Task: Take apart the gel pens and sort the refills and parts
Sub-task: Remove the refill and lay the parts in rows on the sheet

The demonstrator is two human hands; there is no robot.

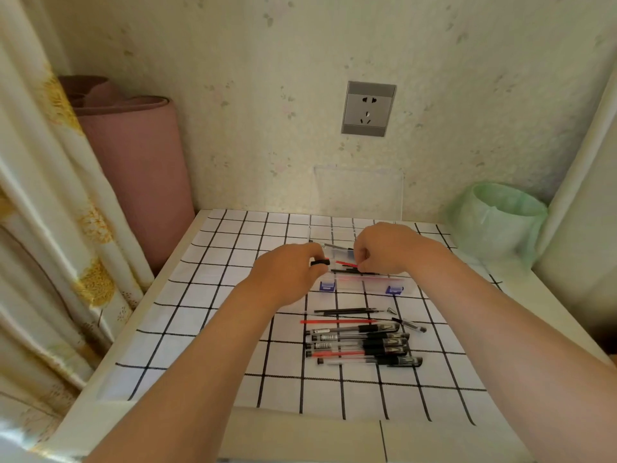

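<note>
Both hands hover over a clear plastic box (367, 281) with blue clasps at the middle of the table. My left hand (290, 272) pinches a small black pen part (320, 262) at the box's left end. My right hand (384, 250) is closed around a red refill (345, 263) above the box. Inside the box lie dark and red refills. In front of the box rest loose refills, black (344, 310) and red (337, 321), a metal tip (391, 310), and several assembled gel pens (360, 344) in a row.
The table carries a white cloth with a black grid (233, 329). The box's clear lid (357, 195) stands open against the wall. A bin with a green bag (500, 222) sits at the right, a pink roll (140, 168) and a curtain at the left.
</note>
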